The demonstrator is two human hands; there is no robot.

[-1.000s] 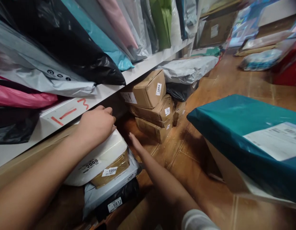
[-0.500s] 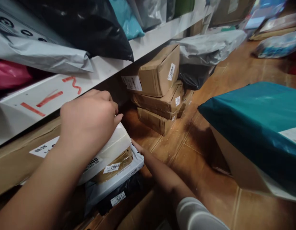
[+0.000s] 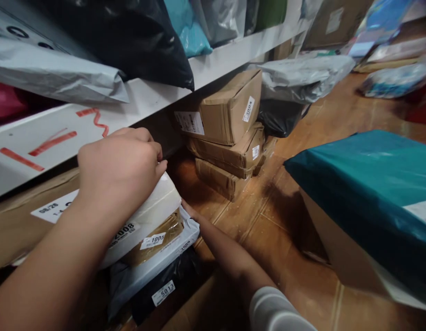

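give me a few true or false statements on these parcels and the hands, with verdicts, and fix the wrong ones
1. The white parcel labelled 2008 lies above the brown box labelled 1005. True.
2. The parcel labelled 5013 is white. False: the 5013 parcel is black.
3. The left hand is nearer the white parcel than the teal parcel. True.
4. The box labelled 3004 is at the bottom of its stack. False: the 3004 box is on top.
5. The right hand is in full view. False: the right hand is mostly hidden.
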